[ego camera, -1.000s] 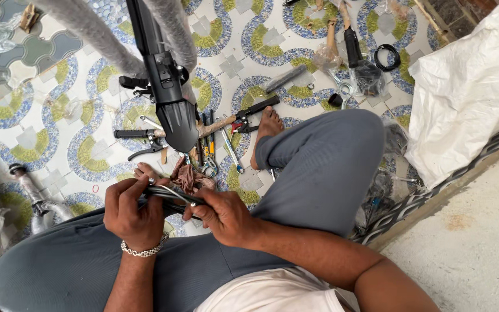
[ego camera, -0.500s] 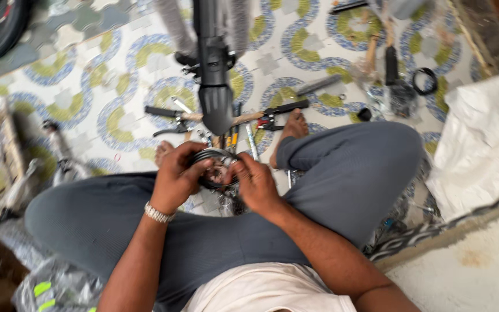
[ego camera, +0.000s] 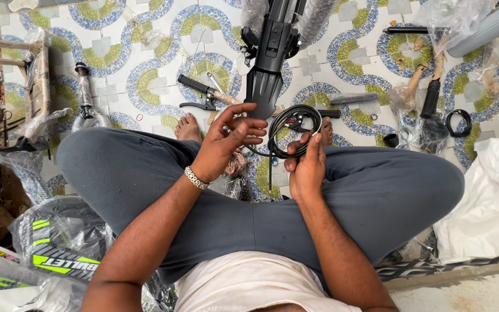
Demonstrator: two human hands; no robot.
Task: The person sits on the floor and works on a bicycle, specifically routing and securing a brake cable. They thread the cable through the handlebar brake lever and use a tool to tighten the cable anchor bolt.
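Observation:
I sit cross-legged on a patterned tiled floor. My right hand (ego camera: 307,164) grips a coiled black cable (ego camera: 291,128) held up over my knees. My left hand (ego camera: 227,140), wearing a metal bracelet, has its fingers on the cable's loose end at the left side of the coil. Just beyond the coil hangs a black bicycle frame part (ego camera: 268,63), pointing down toward my hands.
Pliers (ego camera: 200,95) and other hand tools lie on the tiles ahead. A small black cable ring (ego camera: 458,122) and plastic-wrapped parts lie at the right, by a white sack (ego camera: 489,202). Wrapped bicycle parts (ego camera: 59,242) sit at my left.
The camera has moved in and shifted. My hands have lifted the coiled cable higher and spread apart, so the loop now shows clearly between them.

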